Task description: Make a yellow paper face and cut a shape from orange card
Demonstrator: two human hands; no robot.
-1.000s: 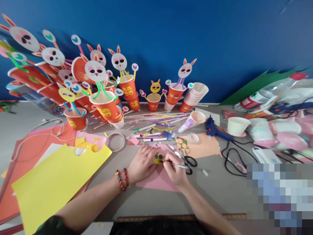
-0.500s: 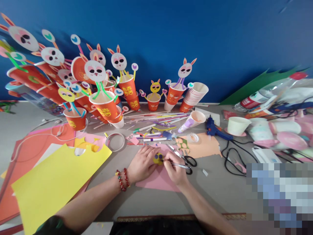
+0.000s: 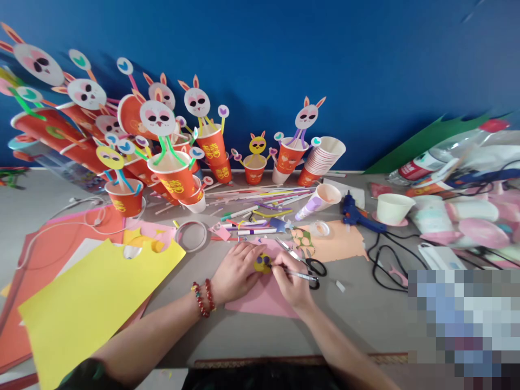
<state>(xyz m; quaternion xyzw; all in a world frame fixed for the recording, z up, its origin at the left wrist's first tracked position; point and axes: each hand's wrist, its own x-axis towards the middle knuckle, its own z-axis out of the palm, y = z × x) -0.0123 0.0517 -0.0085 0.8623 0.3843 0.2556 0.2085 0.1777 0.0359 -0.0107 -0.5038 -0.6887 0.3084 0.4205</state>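
My left hand (image 3: 235, 271) lies flat, fingers stretched, pressing down a small yellow paper face (image 3: 262, 262) on a pink sheet (image 3: 264, 298). A red bead bracelet sits on that wrist. My right hand (image 3: 290, 279) is closed round a pen (image 3: 303, 275), its tip touching the yellow face. Black-handled scissors (image 3: 311, 265) lie just to the right of the hand.
Orange paper cups with bunny faces (image 3: 170, 168) crowd the back left against a blue wall. Straws and pens (image 3: 260, 208), a tape ring (image 3: 192, 235), a blue glue gun (image 3: 354, 215) with black cord, white cups, and yellow (image 3: 89, 303) and orange sheets lie around.
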